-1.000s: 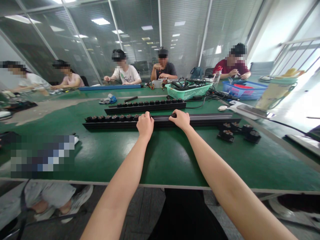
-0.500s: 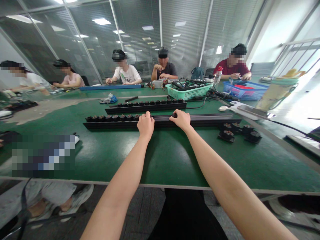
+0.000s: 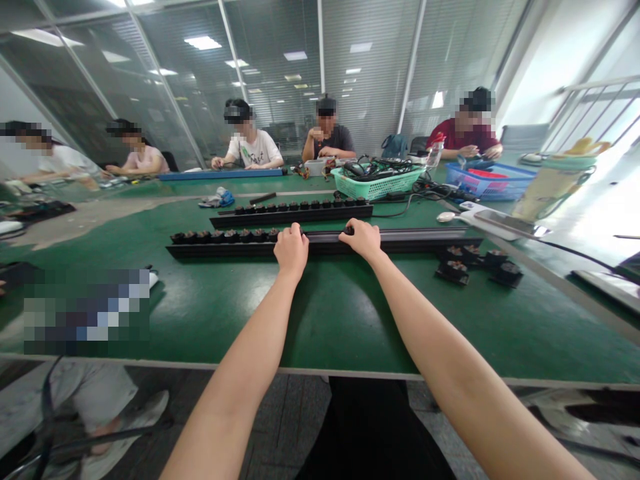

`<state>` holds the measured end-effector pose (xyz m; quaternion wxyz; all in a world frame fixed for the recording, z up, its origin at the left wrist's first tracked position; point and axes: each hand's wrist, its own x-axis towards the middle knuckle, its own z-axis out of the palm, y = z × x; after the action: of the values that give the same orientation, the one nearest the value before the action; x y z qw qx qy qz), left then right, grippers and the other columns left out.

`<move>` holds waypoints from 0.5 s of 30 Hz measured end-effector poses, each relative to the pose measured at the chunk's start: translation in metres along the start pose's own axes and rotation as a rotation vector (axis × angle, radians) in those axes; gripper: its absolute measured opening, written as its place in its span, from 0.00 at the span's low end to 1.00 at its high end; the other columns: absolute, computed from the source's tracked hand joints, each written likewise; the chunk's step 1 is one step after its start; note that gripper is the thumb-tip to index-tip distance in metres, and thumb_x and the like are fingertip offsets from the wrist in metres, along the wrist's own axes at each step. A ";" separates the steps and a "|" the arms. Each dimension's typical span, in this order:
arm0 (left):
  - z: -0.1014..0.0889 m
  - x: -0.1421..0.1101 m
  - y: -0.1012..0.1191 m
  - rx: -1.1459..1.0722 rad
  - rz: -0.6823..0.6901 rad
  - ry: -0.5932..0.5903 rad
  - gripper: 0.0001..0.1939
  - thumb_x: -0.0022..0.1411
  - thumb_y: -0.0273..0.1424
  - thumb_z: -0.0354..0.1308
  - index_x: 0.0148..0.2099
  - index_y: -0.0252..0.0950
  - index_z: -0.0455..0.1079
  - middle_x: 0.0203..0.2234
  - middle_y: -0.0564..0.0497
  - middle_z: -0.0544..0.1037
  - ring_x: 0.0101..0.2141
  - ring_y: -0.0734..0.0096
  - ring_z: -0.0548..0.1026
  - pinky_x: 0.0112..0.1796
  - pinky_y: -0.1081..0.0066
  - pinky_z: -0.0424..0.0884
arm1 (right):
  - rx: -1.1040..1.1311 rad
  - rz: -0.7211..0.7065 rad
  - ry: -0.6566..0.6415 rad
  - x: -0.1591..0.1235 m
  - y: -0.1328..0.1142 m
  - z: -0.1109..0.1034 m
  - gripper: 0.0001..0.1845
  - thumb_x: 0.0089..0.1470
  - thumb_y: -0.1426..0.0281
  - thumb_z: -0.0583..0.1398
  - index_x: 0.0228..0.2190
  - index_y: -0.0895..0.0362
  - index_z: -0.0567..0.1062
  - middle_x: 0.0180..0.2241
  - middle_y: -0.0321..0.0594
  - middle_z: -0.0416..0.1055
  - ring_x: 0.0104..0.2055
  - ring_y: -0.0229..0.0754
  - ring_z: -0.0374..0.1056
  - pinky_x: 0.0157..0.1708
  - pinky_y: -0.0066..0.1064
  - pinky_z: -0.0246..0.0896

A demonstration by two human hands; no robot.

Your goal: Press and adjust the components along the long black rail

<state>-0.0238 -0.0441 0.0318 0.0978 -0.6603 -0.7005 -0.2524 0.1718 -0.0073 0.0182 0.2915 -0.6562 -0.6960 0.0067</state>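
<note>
Left hand [image 3: 291,250], right hand [image 3: 363,240] on rail [image 3: 415,241]

Two bare forearms are seen, the left forearm [image 3: 235,373] and the right forearm [image 3: 450,367], each narrowing smoothly toward the wrist with no sleeve covering it. They are ended by the left hand [image 3: 291,252] and the right hand [image 3: 363,240], whose knuckles are shown as soft, rounded bumps. At the bottom of the view, a plain black garment [image 3: 373,433] is seen, its fabric unmarked and its folds lost in shadow.
</note>
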 end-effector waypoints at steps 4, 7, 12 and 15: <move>0.000 0.000 0.000 -0.001 -0.002 0.003 0.17 0.73 0.31 0.48 0.60 0.39 0.67 0.52 0.40 0.76 0.55 0.56 0.72 0.50 0.62 0.74 | -0.031 -0.019 0.026 -0.003 -0.001 0.000 0.12 0.59 0.60 0.58 0.40 0.53 0.75 0.45 0.46 0.78 0.48 0.54 0.70 0.47 0.41 0.54; 0.000 0.000 0.000 0.003 -0.004 -0.002 0.18 0.73 0.32 0.47 0.61 0.40 0.67 0.53 0.40 0.76 0.56 0.56 0.72 0.50 0.62 0.74 | -0.039 -0.026 0.027 -0.004 -0.001 0.000 0.12 0.60 0.60 0.58 0.40 0.53 0.75 0.45 0.47 0.78 0.48 0.54 0.70 0.47 0.41 0.54; 0.001 0.001 -0.001 -0.004 -0.001 -0.003 0.18 0.73 0.32 0.47 0.61 0.40 0.67 0.53 0.40 0.76 0.56 0.55 0.72 0.50 0.62 0.74 | -0.030 -0.023 0.026 -0.003 -0.001 0.001 0.13 0.59 0.59 0.59 0.40 0.53 0.75 0.44 0.46 0.78 0.48 0.55 0.70 0.47 0.41 0.54; 0.002 0.001 -0.001 -0.011 -0.001 0.000 0.17 0.73 0.32 0.47 0.60 0.40 0.67 0.53 0.40 0.76 0.55 0.55 0.72 0.50 0.62 0.73 | -0.017 -0.015 0.027 -0.002 -0.001 0.001 0.12 0.59 0.59 0.59 0.39 0.53 0.75 0.44 0.46 0.78 0.48 0.54 0.70 0.47 0.41 0.54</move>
<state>-0.0247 -0.0422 0.0303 0.0940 -0.6606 -0.6992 -0.2565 0.1708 -0.0088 0.0167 0.2952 -0.6533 -0.6971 -0.0102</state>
